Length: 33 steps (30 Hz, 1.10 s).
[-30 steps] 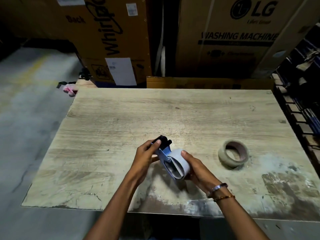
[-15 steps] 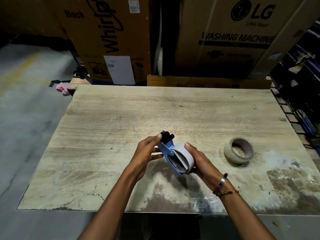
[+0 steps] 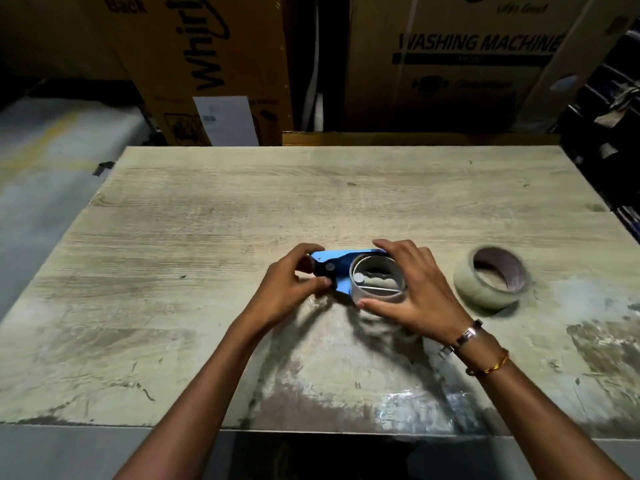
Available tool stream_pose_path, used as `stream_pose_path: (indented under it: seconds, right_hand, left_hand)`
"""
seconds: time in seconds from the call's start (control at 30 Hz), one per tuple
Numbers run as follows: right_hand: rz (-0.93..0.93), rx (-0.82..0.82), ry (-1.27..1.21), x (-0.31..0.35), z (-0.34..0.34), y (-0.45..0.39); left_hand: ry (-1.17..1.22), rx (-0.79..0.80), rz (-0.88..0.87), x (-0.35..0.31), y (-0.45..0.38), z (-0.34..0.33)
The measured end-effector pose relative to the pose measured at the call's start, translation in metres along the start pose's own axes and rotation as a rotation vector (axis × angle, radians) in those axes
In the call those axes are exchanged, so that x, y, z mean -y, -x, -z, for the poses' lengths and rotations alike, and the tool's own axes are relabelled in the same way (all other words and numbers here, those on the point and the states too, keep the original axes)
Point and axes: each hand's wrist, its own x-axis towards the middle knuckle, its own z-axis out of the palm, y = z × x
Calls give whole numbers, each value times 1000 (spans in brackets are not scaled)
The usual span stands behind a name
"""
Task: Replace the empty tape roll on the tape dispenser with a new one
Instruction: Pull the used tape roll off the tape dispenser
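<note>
A blue tape dispenser point(image 3: 341, 268) with a black roller end lies flat on the wooden table point(image 3: 242, 209). On its hub sits a pale empty tape roll point(image 3: 377, 296), a thin cardboard ring with the hub showing inside. My left hand point(image 3: 294, 289) pinches the dispenser's black end. My right hand point(image 3: 415, 289) spans the empty roll, with fingers at its far rim and thumb at its near rim. A new, thick roll of beige tape point(image 3: 491, 282) rests on the table to the right, apart from both hands.
Large cardboard appliance boxes point(image 3: 450, 64) stand behind the table's far edge. A dark rack point(image 3: 616, 150) runs along the right side. A grey floor point(image 3: 41, 161) lies to the left. The table's near edge point(image 3: 311, 429) is close to my body.
The dispenser was held tilted above the table; now it lies flat on the surface, turned so the roll's opening faces up. My right hand has shifted from the roll's side to across it.
</note>
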Motion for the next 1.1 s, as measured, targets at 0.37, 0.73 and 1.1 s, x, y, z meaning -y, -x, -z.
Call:
stream_pose_path:
  seconds: [0.37,0.73,1.1]
  right_hand:
    - [244,-262,202,-23,-42,-4]
    - [344,-287,165,-7,-40,24]
    - [262,-231,42,-3,-53,56]
  left_hand:
    - [-545,-417,-370,24,-4,-26]
    - [-696,-674,-539,23,39,-41]
    - [-664,-563,-453,31,59,-52]
